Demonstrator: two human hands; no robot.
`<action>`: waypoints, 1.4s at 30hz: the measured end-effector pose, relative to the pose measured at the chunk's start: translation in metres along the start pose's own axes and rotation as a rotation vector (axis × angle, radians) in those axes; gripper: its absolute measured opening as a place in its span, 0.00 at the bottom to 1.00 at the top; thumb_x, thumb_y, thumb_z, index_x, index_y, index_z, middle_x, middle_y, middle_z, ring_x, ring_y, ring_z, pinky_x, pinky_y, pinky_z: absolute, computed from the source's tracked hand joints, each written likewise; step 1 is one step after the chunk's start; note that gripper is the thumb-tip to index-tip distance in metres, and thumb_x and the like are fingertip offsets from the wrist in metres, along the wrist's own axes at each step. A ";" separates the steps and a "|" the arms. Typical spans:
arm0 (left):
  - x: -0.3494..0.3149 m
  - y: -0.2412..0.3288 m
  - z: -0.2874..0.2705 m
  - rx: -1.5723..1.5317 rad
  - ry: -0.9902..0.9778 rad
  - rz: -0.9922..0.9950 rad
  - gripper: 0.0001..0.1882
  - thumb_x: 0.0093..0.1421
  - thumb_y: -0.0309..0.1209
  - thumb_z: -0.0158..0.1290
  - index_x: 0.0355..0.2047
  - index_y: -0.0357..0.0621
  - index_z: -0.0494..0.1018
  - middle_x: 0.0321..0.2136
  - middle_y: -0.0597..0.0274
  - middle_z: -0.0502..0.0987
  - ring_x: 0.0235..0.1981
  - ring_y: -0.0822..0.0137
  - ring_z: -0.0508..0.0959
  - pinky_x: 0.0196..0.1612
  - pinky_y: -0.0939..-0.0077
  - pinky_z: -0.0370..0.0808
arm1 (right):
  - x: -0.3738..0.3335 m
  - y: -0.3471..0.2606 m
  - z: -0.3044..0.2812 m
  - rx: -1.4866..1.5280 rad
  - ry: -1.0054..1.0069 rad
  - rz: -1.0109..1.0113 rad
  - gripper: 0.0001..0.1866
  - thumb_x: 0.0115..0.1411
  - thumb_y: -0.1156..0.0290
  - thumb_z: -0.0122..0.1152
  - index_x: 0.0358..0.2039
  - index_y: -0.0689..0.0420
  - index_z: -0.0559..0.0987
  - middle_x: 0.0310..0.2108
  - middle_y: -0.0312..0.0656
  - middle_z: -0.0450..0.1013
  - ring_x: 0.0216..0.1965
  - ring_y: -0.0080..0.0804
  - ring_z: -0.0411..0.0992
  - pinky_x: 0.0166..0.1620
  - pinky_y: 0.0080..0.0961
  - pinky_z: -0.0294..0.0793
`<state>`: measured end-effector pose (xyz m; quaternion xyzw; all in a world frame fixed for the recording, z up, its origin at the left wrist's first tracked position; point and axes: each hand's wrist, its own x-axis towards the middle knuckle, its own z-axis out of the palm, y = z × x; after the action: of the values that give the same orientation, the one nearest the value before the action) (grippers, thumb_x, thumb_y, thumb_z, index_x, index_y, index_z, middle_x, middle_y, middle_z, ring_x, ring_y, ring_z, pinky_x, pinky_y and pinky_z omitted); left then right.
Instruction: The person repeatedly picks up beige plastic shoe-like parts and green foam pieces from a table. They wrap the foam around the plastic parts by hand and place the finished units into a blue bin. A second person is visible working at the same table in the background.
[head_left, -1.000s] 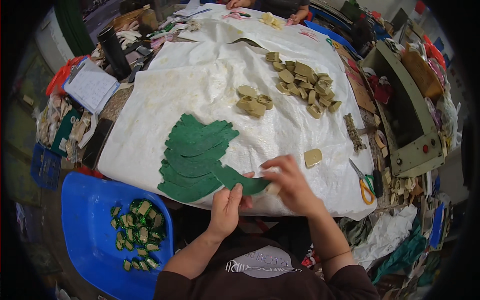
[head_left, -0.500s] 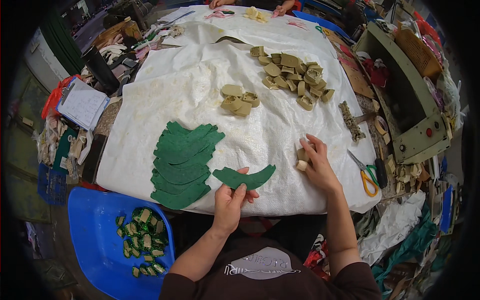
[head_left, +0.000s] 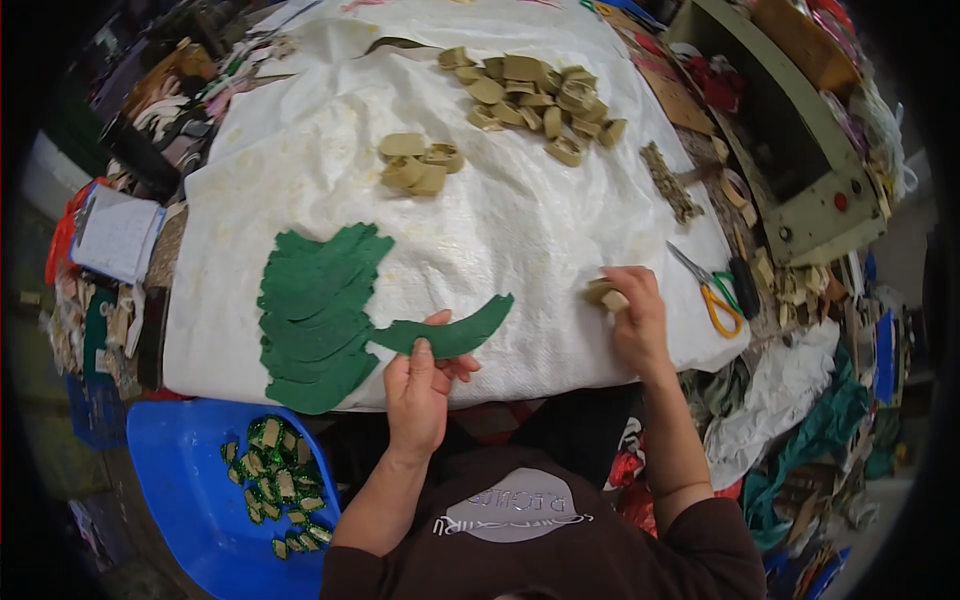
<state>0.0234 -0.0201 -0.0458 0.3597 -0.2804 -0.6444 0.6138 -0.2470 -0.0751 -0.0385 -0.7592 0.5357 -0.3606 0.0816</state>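
Observation:
My left hand (head_left: pixel 420 385) pinches a curved green strip (head_left: pixel 455 333), soft like suede or felt, between thumb and fingers just beyond the table's front edge. To its left, a fanned stack of similar green pieces (head_left: pixel 318 310) lies on the white cloth (head_left: pixel 500 230). My right hand (head_left: pixel 641 318) is closed around a khaki, heel-shaped block (head_left: pixel 600 290); a paler small end shows below the fingers, and the palm side is hidden. Farther off, a small group of khaki heel-shaped blocks (head_left: pixel 428 180) and a larger heap of them (head_left: pixel 545 95) rest on the cloth.
Scissors (head_left: pixel 712 295) with orange and green handles lie right of my right hand, near a dark-handled tool (head_left: pixel 744 287). A blue tub (head_left: pixel 165 480) at lower left holds several glittery green-and-khaki pieces. A clipboard (head_left: pixel 115 235) sits at left; a grey-green metal machine (head_left: pixel 790 130) stands at right.
The view has shifted, so the table's things appear higher and more to the left. My right hand's fingers have closed in on the khaki block. My left hand still holds the green strip.

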 end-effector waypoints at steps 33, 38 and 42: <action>-0.034 0.022 0.025 0.275 -0.069 0.128 0.21 0.70 0.30 0.32 0.52 0.24 0.65 0.48 0.48 0.73 0.45 0.67 0.75 0.50 0.74 0.71 | -0.001 -0.116 0.055 0.453 0.197 -0.429 0.25 0.41 0.85 0.55 0.44 0.54 0.71 0.39 0.44 0.74 0.37 0.44 0.69 0.40 0.40 0.67; -0.032 0.017 0.025 0.494 -0.053 0.331 0.22 0.69 0.33 0.34 0.50 0.23 0.66 0.44 0.47 0.76 0.44 0.66 0.76 0.47 0.75 0.71 | -0.001 -0.114 0.062 0.292 0.272 -0.477 0.25 0.37 0.81 0.57 0.42 0.53 0.72 0.38 0.38 0.74 0.32 0.37 0.65 0.39 0.37 0.55; -0.027 0.026 0.021 0.697 -0.046 0.466 0.18 0.67 0.29 0.39 0.48 0.24 0.68 0.40 0.46 0.78 0.40 0.64 0.78 0.44 0.75 0.72 | -0.003 -0.108 0.060 0.296 0.218 -0.422 0.24 0.35 0.80 0.57 0.38 0.52 0.74 0.37 0.38 0.74 0.33 0.36 0.66 0.40 0.38 0.54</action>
<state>0.0216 0.0023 -0.0093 0.4584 -0.5690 -0.3629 0.5784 -0.1278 -0.0439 -0.0278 -0.7903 0.3131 -0.5236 0.0566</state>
